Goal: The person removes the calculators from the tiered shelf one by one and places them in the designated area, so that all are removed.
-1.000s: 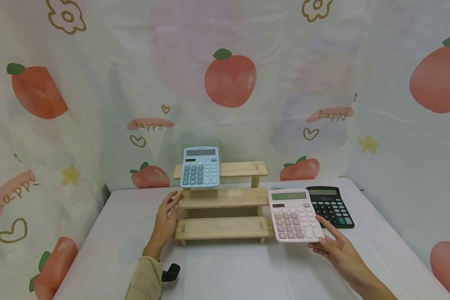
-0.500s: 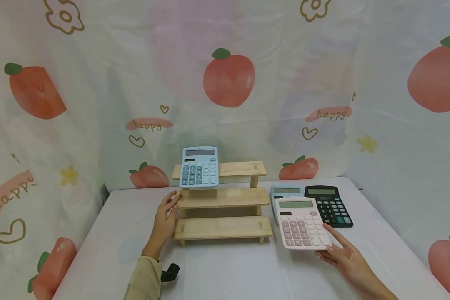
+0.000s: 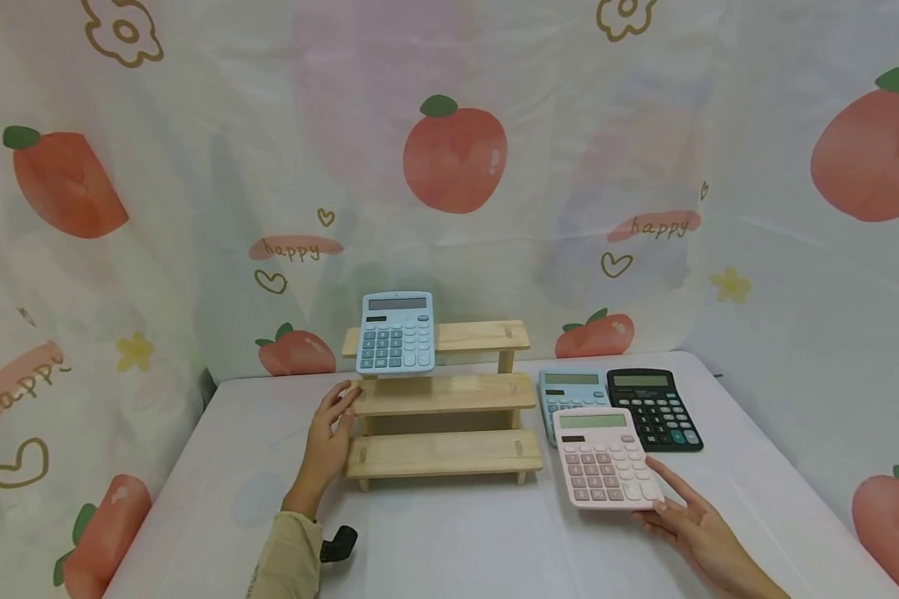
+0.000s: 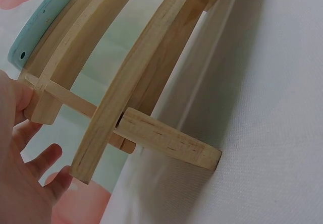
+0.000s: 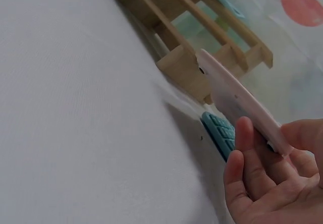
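Pinching pink calculator (image 3: 605,457) at its lower right corner, right hand (image 3: 689,526) lifts it, lower right of frame. Left hand (image 3: 328,445), fingers spread, rests against wooden stand (image 3: 442,398), centre.

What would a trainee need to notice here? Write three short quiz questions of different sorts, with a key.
1. True or false: the pink calculator lies flat on the table.
2. Which tier of the wooden stand bears the blue calculator? A top, B middle, C bottom.
3. What does the left hand touch?

Key: 1 false, the right hand holds it lifted and tilted. 2 A. 3 the stand's left end.
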The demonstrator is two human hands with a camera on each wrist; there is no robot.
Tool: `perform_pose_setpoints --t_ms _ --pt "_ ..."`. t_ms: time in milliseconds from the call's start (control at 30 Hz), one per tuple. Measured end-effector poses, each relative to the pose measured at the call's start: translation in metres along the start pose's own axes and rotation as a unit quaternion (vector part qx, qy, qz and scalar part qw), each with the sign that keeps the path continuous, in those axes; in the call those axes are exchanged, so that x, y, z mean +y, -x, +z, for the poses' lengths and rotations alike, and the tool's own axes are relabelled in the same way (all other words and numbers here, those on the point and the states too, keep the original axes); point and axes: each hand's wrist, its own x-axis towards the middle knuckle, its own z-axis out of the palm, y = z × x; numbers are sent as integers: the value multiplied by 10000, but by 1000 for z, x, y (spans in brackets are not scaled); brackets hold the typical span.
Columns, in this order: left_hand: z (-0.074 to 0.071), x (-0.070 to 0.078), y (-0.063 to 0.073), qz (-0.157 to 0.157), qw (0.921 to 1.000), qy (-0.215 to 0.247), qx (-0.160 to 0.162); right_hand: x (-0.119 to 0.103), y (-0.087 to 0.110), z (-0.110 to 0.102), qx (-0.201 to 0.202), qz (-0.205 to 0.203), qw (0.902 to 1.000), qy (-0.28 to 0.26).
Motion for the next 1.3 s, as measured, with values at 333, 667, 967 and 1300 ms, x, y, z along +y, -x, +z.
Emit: perform_pose_setpoints --t_ms 333,667,967,1300 --pt "0 -1 0 -13 10000 5 18 -1 -2 1 23 745 9967 336" --pt "0 0 0 27 10000 11 59 2 -3 -7 -506 612 9965 266" --pt "0 0 0 64 10000 38 51 1 -6 -11 -478 769 9943 557" --pt "0 1 0 -99 9999 18 18 -5 -7 -11 -404 926 9888 1097"
